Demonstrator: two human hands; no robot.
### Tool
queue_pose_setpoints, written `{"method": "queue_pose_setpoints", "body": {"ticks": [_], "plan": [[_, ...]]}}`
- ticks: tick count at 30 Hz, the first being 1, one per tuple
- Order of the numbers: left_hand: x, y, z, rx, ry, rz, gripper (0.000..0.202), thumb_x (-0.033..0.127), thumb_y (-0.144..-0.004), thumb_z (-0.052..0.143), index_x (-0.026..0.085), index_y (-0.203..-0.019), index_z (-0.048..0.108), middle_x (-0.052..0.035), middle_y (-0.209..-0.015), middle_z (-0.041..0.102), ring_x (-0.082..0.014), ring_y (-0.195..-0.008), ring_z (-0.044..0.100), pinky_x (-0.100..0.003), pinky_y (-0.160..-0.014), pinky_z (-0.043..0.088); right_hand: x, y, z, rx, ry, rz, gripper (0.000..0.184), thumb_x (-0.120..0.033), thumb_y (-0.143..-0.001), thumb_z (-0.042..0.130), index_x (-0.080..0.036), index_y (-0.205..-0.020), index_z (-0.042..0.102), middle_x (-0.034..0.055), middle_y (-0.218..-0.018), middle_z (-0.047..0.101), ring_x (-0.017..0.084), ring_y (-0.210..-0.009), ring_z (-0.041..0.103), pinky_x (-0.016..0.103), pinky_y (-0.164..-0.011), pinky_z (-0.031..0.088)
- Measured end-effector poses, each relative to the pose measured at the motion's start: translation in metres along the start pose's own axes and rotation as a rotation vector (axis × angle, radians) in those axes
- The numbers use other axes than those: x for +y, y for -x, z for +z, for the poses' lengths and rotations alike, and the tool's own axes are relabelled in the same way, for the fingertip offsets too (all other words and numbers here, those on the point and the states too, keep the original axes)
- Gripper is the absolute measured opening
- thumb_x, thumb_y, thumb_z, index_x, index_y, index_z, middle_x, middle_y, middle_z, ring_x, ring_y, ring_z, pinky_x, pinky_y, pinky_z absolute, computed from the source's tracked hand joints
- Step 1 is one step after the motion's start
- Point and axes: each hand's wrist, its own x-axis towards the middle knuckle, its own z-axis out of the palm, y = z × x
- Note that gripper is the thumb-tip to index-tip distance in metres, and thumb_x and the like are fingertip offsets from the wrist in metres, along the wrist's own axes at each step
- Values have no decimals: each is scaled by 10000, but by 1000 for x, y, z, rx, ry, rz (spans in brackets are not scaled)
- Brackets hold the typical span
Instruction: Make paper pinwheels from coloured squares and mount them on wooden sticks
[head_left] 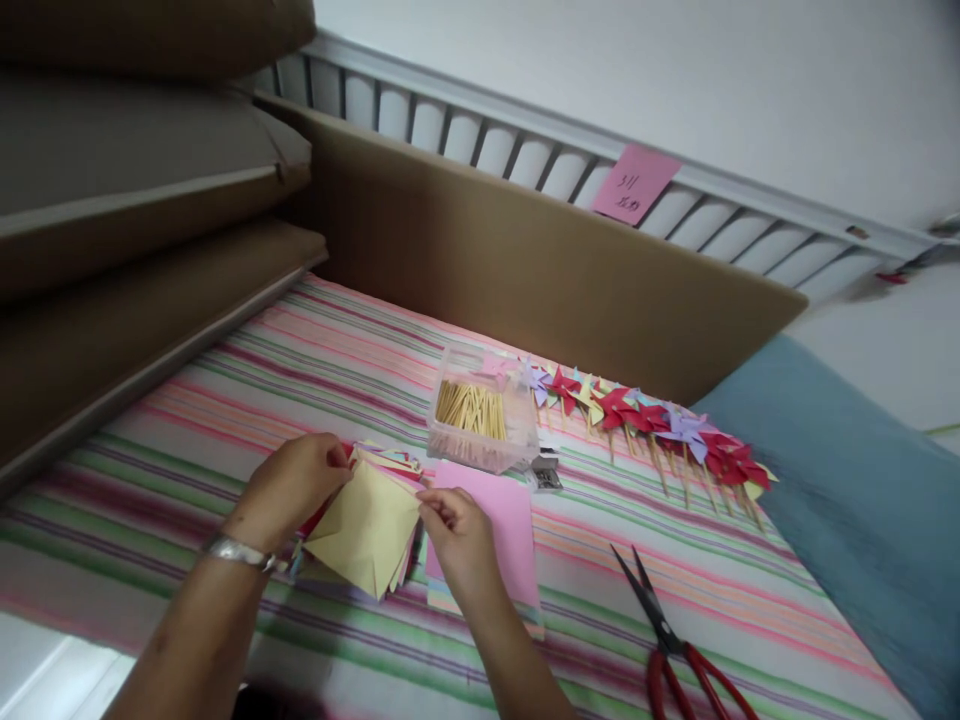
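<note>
A pale yellow square of paper (371,520) lies over a stack of cut coloured papers, between my two hands. My right hand (457,535) is closed, pinching its right corner between thumb and finger. On the other side my left hand (296,485), with a silver bracelet at the wrist, is curled shut at the upper left corner. Its fingertips are partly hidden. Under my right hand lies a pile of paper sheets with a pink one (506,520) on top. Scissors with red handles (664,630) rest with blades apart to the right.
Behind the papers stands a clear plastic box (484,450) of thin wooden sticks, with a small box of pins (546,470) beside it. Several paper pinwheels (649,415) on sticks line the back right. A brown board (480,240) backs the striped cloth (600,500).
</note>
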Motion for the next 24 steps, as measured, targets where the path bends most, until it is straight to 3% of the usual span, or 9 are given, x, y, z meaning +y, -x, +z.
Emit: {"method": "queue_pose_setpoints", "body": {"ticks": [8,13,19,24], "plan": [[-4,20,-10,-28,-128,16,59,261,-670,602,219,-668,644,-10,-731,710,-193,-722,642,-256,-588,406,-17,23,-5,-152,128,-68,184,-192,-767,563,-166,-846,727,45,-789,642,166,-679,608,267,-651,468],[0,29,-1,-45,-213,0,65,288,-653,612,226,-653,595,-12,-693,684,-195,-666,628,-268,-544,371,-19,34,-5,-179,171,-99,182,-171,-786,564,-163,-869,726,43,-783,642,167,-693,617,263,-657,472],[10,30,13,14,-320,6,128,339,-685,598,216,-704,566,-83,-825,693,-234,-726,637,-304,-564,370,-20,34,1,-190,220,-118,204,-127,-791,575,-163,-915,732,53,-834,655,173,-743,634,272,-701,483],[14,32,13,-13,-355,33,102,297,-691,609,208,-690,560,-98,-814,706,-248,-767,649,-310,-596,387,-15,35,10,-250,289,-151,278,-95,-783,581,-170,-1009,725,73,-929,662,176,-754,635,294,-751,492]]}}
